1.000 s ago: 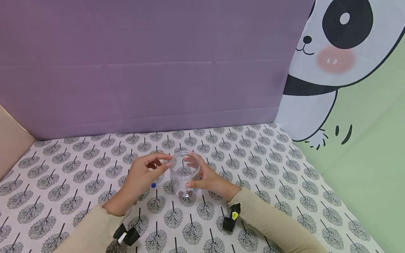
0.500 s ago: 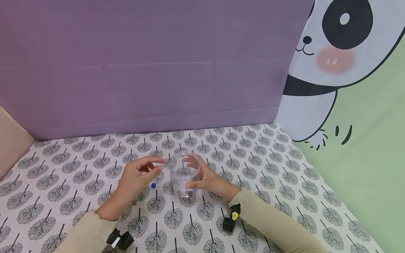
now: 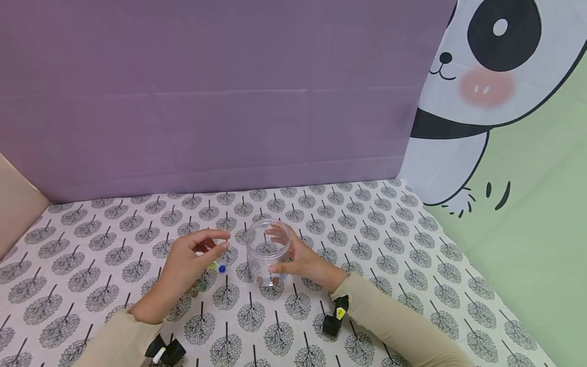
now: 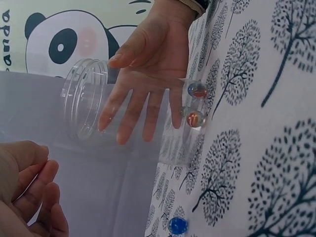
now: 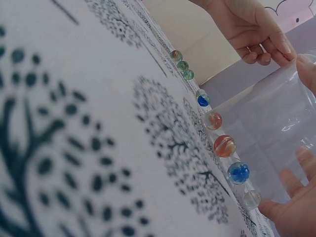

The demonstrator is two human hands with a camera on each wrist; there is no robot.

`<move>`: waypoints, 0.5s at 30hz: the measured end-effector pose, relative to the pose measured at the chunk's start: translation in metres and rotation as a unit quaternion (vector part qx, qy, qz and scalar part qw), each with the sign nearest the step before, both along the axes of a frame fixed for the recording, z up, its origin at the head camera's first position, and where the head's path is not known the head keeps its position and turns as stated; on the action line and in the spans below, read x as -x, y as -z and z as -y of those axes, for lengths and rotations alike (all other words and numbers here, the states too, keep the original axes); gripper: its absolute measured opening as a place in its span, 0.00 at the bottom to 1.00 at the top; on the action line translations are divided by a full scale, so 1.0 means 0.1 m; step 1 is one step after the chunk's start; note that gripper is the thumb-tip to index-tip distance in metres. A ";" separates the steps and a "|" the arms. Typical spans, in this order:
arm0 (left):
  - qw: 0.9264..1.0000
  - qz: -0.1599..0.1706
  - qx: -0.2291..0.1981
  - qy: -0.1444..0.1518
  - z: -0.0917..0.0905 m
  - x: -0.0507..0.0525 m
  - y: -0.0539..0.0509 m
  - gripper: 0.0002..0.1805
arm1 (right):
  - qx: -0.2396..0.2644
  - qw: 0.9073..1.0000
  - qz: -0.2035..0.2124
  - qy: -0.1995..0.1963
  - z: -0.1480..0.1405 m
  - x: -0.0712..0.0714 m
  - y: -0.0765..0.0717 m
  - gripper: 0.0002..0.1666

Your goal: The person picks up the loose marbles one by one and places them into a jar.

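My right hand (image 3: 312, 262) holds a clear plastic jar (image 3: 267, 259) upright on the cloth, thumb on the near side and fingers around the far side. Through its wall, several glass marbles (image 4: 196, 118) show at the bottom. Left of the jar, my left hand (image 3: 183, 257) hovers above the cloth with fingers loosely bent, and nothing shows between them. A blue marble (image 3: 222, 268) lies between that hand and the jar. Close by are a yellow-green marble (image 3: 212, 266), a green marble (image 3: 202, 287) and a brownish marble (image 3: 194, 293), partly under the left hand.
A white cloth (image 3: 367, 316) printed with dark trees covers the table. Behind it hangs a purple backdrop (image 3: 202, 102). On the right stands a green wall panel (image 3: 541, 204) with a panda drawing (image 3: 458, 163). Both wrists carry small black devices.
My left hand has drawn away from the jar's rim, leftward and slightly down, uncovering the marbles beneath it. The right hand and the jar have stayed in place.
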State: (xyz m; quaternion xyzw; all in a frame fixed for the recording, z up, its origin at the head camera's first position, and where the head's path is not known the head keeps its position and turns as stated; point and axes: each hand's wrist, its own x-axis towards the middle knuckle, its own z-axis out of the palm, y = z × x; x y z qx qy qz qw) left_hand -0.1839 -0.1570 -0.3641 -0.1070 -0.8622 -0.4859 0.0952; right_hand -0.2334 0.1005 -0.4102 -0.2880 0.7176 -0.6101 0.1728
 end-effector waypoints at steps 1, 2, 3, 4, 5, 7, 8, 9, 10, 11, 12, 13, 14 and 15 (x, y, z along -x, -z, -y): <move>1.000 -0.002 0.001 -0.001 0.01 0.00 0.00 0.12 | -0.002 1.000 -0.004 0.000 0.00 0.00 0.00 0.56; 1.000 -0.003 0.002 -0.001 0.02 0.00 0.01 0.12 | -0.001 1.000 -0.004 -0.001 0.00 0.00 0.01 0.56; 1.000 -0.003 0.002 -0.003 0.02 0.00 0.01 0.12 | -0.001 1.000 -0.006 -0.003 0.00 0.00 0.01 0.56; 1.000 0.000 0.000 -0.004 0.03 -0.01 0.01 0.12 | -0.002 1.000 -0.008 -0.003 0.00 0.01 0.01 0.56; 1.000 0.004 -0.002 -0.004 0.04 -0.01 0.01 0.12 | -0.001 1.000 -0.010 -0.004 0.00 0.01 0.01 0.56; 1.000 0.016 -0.003 -0.007 0.07 -0.02 0.01 0.13 | -0.002 1.000 -0.013 -0.004 0.00 0.01 0.01 0.57; 1.000 0.024 -0.005 -0.007 0.08 -0.02 0.01 0.13 | -0.001 1.000 -0.014 -0.004 0.00 0.01 0.00 0.56; 0.999 0.034 -0.008 -0.008 0.09 -0.03 0.02 0.14 | -0.003 1.000 -0.015 -0.003 0.00 0.01 0.00 0.56; 0.999 0.043 -0.011 -0.008 0.11 -0.03 0.02 0.15 | -0.005 1.000 -0.015 -0.002 0.00 0.01 0.00 0.56; 0.999 0.050 -0.014 -0.007 0.12 -0.03 0.02 0.15 | -0.006 1.000 -0.013 -0.002 0.00 0.01 0.00 0.56; 0.998 0.057 -0.017 -0.006 0.14 -0.04 0.03 0.16 | -0.007 1.000 -0.011 -0.001 -0.01 0.01 0.00 0.56; 0.998 0.063 -0.022 -0.004 0.15 -0.04 0.03 0.17 | -0.007 1.000 -0.011 -0.001 -0.01 0.00 0.00 0.56; 0.998 0.064 -0.023 -0.002 0.17 -0.04 0.03 0.17 | -0.007 1.000 -0.009 -0.001 -0.01 0.00 0.00 0.55; 0.998 0.065 -0.024 0.000 0.18 -0.04 0.04 0.17 | -0.008 1.000 -0.009 -0.001 -0.01 0.00 0.00 0.56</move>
